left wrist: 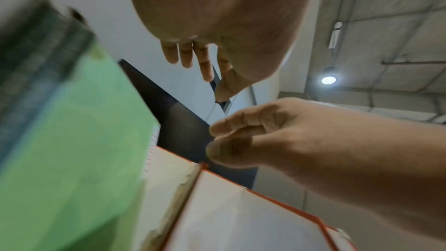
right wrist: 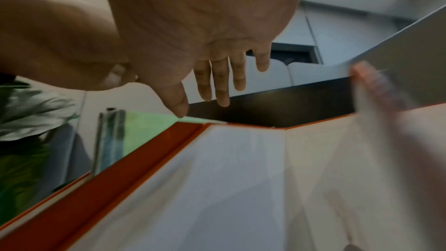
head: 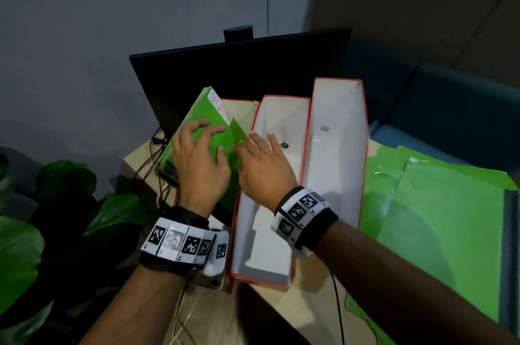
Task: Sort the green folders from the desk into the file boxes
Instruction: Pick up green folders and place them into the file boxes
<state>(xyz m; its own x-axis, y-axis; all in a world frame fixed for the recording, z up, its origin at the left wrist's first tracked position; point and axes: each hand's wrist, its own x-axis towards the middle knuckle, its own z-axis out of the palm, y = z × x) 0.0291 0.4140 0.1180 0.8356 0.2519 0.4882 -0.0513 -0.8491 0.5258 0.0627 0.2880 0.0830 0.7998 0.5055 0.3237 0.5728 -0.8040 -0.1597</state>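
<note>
Nearest, both hands are hovering with fingers spread, gripping nothing: the left hand [head: 201,160] over the green "SECURITY" folder [head: 209,119], the right hand [head: 263,164] beside it. That folder is standing tilted in the leftmost file box [head: 242,108]. Right of it, the middle file box [head: 270,204] and tall file box [head: 337,148] are sitting empty; beyond them, more green folders [head: 439,218] are still lying on the tabletop [head: 309,297], so I judge most sorting remains.

Grey wall [head: 112,7], black monitor [head: 239,69], teal sofa [head: 450,97], leafy plant [head: 64,181]

Three file boxes [head: 336,148] stand side by side on the desk [head: 312,305] before the monitor [head: 239,69], the leftmost holding a tilted folder [head: 208,122], loose folders [head: 439,221] lying right of them, a plant [head: 56,204] left of the desk.
</note>
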